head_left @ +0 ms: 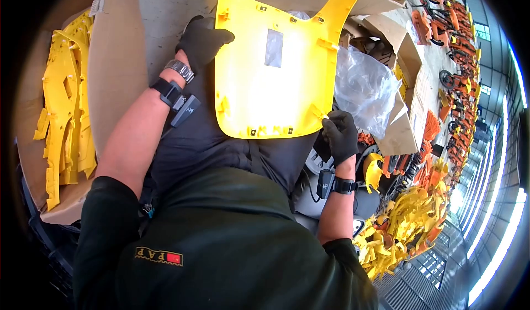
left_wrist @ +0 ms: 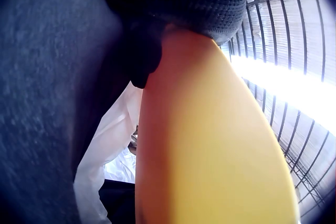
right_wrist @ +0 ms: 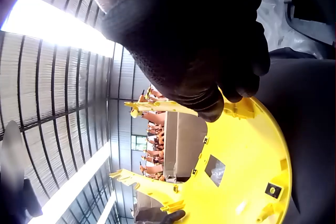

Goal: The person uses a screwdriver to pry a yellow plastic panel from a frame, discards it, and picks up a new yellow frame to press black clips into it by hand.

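A yellow plastic panel (head_left: 276, 100) lies against the person's lap, with a rectangular cut-out near its middle and two arms at the far end. Small dark metal clips (right_wrist: 272, 190) sit along its edges. The gloved left hand (head_left: 201, 42) grips the panel's left edge, its thumb over the inner face; the left wrist view shows the panel's smooth outer side (left_wrist: 220, 145) below the glove. At the lower right corner, the gloved right hand (head_left: 341, 136) has its fingers curled, thumb and fingertips pinching the rim beside a small moulded yellow post.
To the left, a cardboard box (head_left: 118, 61) holds more yellow panels (head_left: 69, 100). Clear plastic wrap (head_left: 367, 89) and an open carton (head_left: 408, 83) stand to the right. Behind them lie a heap of yellow parts (head_left: 408, 221) and rows of orange parts (head_left: 461, 61).
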The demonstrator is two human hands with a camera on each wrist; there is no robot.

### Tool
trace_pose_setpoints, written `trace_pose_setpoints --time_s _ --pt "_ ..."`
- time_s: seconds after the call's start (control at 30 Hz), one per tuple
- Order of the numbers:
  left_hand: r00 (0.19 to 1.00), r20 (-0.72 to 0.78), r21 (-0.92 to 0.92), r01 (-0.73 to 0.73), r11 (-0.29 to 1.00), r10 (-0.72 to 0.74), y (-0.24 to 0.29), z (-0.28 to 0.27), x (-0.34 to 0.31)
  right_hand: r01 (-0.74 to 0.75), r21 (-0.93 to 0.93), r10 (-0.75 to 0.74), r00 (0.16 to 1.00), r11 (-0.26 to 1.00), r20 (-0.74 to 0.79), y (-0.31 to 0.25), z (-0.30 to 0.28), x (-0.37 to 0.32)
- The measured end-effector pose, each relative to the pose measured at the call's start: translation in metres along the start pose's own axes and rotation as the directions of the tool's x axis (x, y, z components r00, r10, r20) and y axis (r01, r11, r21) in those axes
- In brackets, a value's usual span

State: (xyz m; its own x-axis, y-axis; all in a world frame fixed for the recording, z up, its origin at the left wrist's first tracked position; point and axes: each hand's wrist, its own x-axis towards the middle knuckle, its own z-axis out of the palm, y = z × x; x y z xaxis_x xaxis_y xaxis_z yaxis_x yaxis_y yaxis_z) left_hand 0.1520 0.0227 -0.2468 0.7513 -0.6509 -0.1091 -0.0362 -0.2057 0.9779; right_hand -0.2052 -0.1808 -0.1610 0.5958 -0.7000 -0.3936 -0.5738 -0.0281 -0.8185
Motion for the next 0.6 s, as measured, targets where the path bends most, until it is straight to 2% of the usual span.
trace_pose_setpoints --time_s 0.03,0.1,0.13,0.2,0.27,0.33,0.37,0.43,0.53,0.6 --pt "1.000 0.009 0.050 -0.023 0.998 0.023 -0.002 -0.001 0.000 0.001 0.003 -0.001 1.000 1.000 0.004 0.002 0.002 0.000" --pt "1.000 -0.004 0.064 0.004 0.998 -0.004 -0.001 0.000 -0.001 0.166 -0.128 -0.174 0.983 0.978 -0.058 0.002 0.006 -0.001" --pt "0.999 -0.016 0.075 0.030 0.997 -0.029 0.001 -0.001 -0.001 0.172 -0.124 -0.180 0.982 0.977 -0.057 -0.001 0.008 -0.002" --pt "0.999 -0.021 0.057 0.048 0.997 -0.047 0.004 -0.002 -0.002 0.346 -0.448 -0.402 0.915 0.824 -0.034 -0.009 0.008 -0.009" --pt "0.997 -0.024 0.033 0.069 0.997 -0.068 0.003 -0.001 0.000 0.339 -0.461 -0.404 0.914 0.820 -0.045 -0.009 0.006 -0.009" --pt "0.999 -0.001 0.053 0.035 0.998 -0.035 -0.002 -0.001 0.001 0.309 -0.327 -0.346 0.936 0.893 -0.061 -0.007 0.003 -0.005" --pt "0.999 0.007 0.050 0.035 0.998 -0.035 -0.005 0.001 0.001 0.302 -0.330 -0.342 0.938 0.894 -0.067 -0.005 0.001 -0.004" --pt "0.997 0.029 -0.042 0.067 0.997 -0.066 0.003 0.000 -0.001 0.208 -0.162 -0.220 0.974 0.965 -0.060 -0.009 0.002 -0.001" --pt "0.999 0.006 -0.019 0.042 0.999 -0.042 0.009 0.000 -0.003 0.149 -0.201 -0.148 0.989 0.968 0.023 -0.006 -0.002 0.000" --pt "0.998 0.011 -0.044 0.063 0.997 -0.062 0.013 0.000 -0.005 0.202 -0.248 -0.199 0.979 0.948 0.037 -0.009 -0.002 0.001"
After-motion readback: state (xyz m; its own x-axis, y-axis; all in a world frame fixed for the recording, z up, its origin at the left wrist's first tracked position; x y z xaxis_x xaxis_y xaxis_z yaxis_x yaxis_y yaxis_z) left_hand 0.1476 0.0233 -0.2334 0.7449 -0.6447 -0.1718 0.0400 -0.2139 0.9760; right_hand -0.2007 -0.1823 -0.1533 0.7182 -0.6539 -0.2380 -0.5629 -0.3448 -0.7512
